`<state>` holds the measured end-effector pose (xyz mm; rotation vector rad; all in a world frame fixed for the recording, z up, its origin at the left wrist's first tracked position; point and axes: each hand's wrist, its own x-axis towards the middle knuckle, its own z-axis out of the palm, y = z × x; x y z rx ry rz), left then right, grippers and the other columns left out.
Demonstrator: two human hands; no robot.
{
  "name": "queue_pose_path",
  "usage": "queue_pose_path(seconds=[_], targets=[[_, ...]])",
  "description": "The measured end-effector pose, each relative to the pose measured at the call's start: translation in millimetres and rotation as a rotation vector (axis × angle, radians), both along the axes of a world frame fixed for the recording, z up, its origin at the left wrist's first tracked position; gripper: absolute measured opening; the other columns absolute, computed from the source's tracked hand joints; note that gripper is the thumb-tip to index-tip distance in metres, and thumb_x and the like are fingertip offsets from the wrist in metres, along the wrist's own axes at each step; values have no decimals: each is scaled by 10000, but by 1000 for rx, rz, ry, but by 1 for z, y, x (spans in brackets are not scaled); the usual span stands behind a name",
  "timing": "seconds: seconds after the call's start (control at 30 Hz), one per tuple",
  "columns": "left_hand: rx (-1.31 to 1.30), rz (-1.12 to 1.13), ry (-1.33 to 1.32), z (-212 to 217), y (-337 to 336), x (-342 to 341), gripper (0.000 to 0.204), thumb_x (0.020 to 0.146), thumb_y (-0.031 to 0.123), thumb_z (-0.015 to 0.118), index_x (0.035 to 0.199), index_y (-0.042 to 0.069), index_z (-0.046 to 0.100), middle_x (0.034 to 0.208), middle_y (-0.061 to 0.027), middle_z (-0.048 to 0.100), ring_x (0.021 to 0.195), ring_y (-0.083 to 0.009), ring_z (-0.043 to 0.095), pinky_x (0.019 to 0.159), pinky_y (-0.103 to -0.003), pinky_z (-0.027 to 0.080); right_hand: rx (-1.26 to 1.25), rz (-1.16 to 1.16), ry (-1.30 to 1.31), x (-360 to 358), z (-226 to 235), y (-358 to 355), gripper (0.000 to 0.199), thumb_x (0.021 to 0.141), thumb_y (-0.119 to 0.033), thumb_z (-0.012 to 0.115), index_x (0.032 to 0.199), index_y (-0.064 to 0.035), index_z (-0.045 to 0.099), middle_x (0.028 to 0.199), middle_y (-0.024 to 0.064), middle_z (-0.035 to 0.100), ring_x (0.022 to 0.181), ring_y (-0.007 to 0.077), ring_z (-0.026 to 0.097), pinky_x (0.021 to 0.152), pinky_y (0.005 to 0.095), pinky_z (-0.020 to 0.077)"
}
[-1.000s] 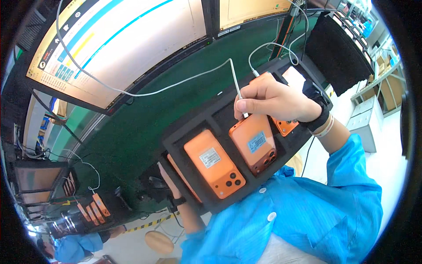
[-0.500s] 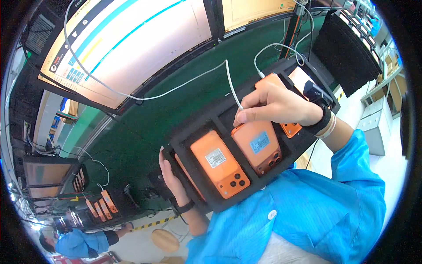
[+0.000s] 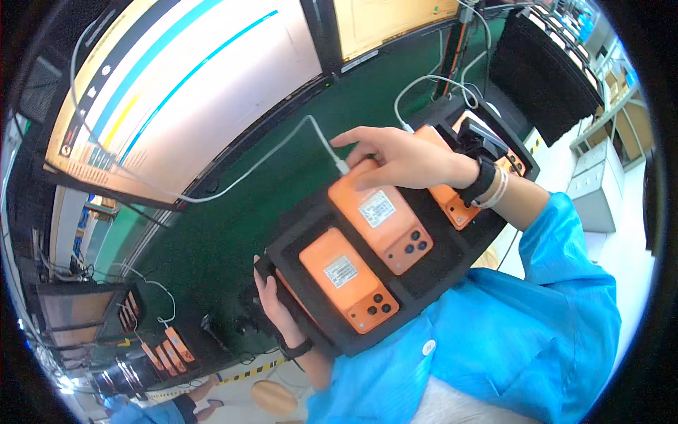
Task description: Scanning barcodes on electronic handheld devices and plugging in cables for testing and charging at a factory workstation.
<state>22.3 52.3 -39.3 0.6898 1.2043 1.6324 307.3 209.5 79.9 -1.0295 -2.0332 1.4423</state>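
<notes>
My right hand (image 3: pixel 406 161) is closed round the top end of an orange phone (image 3: pixel 399 230), back side up with a white label and a camera cluster. A white cable's plug (image 3: pixel 342 167) meets that end; whether it is fully seated cannot be made out. This phone sits over the black foam tray (image 3: pixel 431 272), tilted across a divider. Another orange phone (image 3: pixel 330 249) lies in the slot to its left. Against the tray's left side is my left hand (image 3: pixel 277 307), gripping the edge, its fingers partly hidden. Right of my right hand lies a cabled orange phone (image 3: pixel 462 213).
Two monitors (image 3: pixel 233 78) stand behind the green bench top (image 3: pixel 240 205). A dark device (image 3: pixel 484 138) lies over the tray's far right. More orange phones (image 3: pixel 173 351) are at the far left, near another person's blue sleeve (image 3: pixel 155 413). Black sheets (image 3: pixel 540 78) hang at right.
My right hand has lifted the phone from its slot and moved it left and up, the cable plug moving with it. My left hand stays at the tray's side. The view has shifted slightly.
</notes>
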Motion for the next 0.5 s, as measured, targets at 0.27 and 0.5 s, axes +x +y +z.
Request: queue_pose_path(seconds=[0.27, 0.5], targets=[[-138, 92, -191, -17, -31, -2, 465, 1000, 350, 434, 1304, 4, 501, 1253, -106, 574, 1110, -236, 557, 963, -363, 436, 431, -379, 257, 94, 41, -16, 209, 926, -123, 607, 1078, 11, 660, 1053, 63, 667, 940, 108, 627, 850, 247, 505], [-202, 73, -227, 6, -29, 26, 502, 1000, 422, 418, 1288, 22, 518, 1232, -106, 583, 1096, -250, 564, 951, -372, 446, 85, -765, -197, 276, -62, -40, 441, 998, -385, 497, 1202, -8, 598, 1011, 17, 640, 917, 87, 570, 855, 235, 459]])
